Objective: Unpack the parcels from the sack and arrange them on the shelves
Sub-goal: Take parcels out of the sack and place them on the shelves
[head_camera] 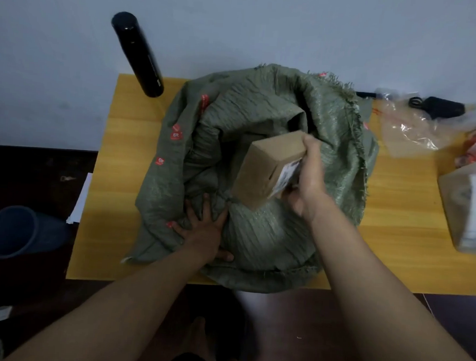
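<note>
A crumpled green woven sack (267,109) with red marks lies open on the yellow wooden table (126,150). My right hand (308,182) grips a brown cardboard parcel (266,168) with a white label, held tilted above the sack's mouth. My left hand (204,228) presses flat with spread fingers on the sack's near edge. What else is inside the sack is hidden by its folds.
A tall black cylinder (137,53) stands at the table's back left. Clear plastic bags (412,130), a black object (440,107) and a wrapped parcel (471,208) lie at the right. A dark bucket (16,229) sits on the floor at left.
</note>
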